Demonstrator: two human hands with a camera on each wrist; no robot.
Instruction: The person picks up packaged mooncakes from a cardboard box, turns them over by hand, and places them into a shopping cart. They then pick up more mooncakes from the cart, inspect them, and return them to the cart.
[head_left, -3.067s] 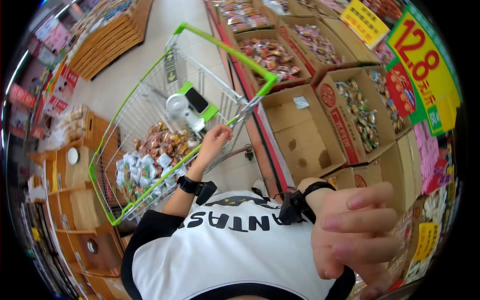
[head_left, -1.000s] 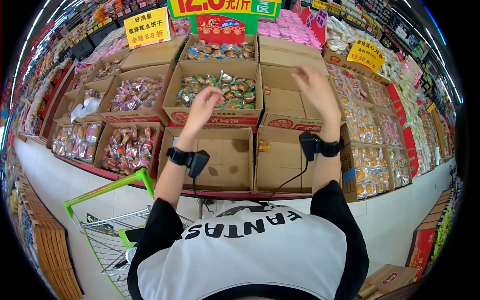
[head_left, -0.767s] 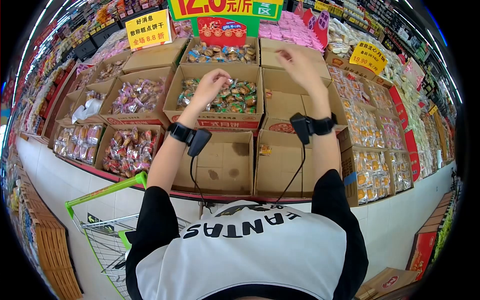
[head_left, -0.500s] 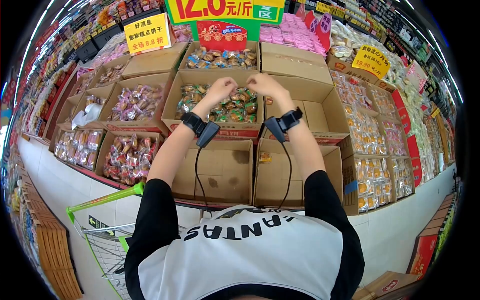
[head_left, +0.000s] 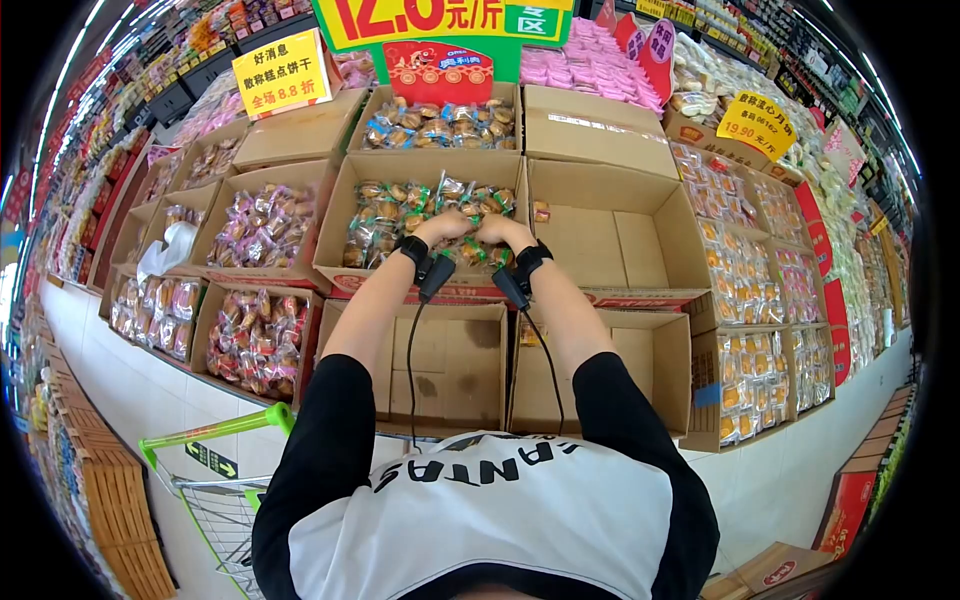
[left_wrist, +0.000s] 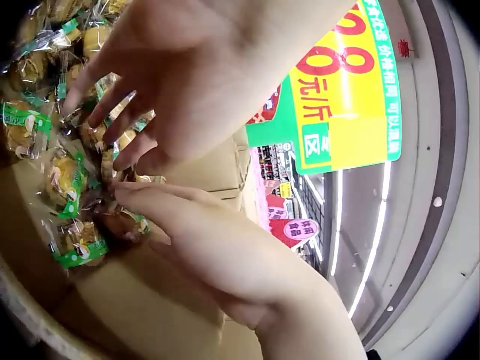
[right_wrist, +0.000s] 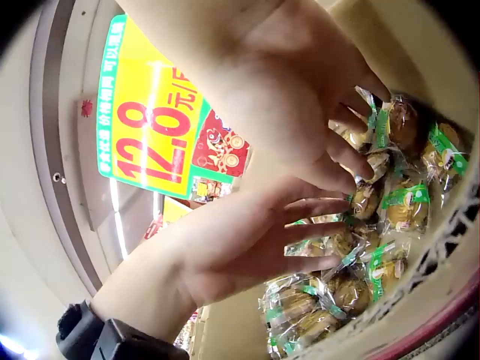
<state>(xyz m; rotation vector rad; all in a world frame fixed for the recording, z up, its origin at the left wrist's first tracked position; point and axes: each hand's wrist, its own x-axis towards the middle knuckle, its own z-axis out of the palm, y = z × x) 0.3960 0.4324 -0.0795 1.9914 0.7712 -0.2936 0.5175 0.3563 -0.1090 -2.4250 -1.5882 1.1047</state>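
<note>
Clear packets with green printing, round brown pieces inside point(head_left: 375, 225), fill much of a cardboard box point(head_left: 345, 282) at the centre of the head view. Inside that box, my left hand point(head_left: 448, 225) and right hand point(head_left: 503, 230) reach down close together among the packets. The left wrist view shows my left hand point(left_wrist: 172, 82) with fingers spread and slightly bent against packets point(left_wrist: 67, 184). In the right wrist view, the fingers of my right hand point(right_wrist: 285, 112) also extend onto packets point(right_wrist: 409, 202). No packet is seen gripped; some fingertips are hidden.
Cardboard boxes with bare bottoms point(head_left: 620, 235) stand right and in front. Purple-printed packets point(head_left: 260, 220) and red-printed packets point(head_left: 258, 340) lie left. A green-handled cart point(head_left: 215, 428) is at lower left. A large price sign point(head_left: 440, 22) stands behind.
Both hands have come down from above the box into the green-printed packets. Earlier they were farther apart, the right over the neighbouring box. The oldest frame shows the left hand by the cart.
</note>
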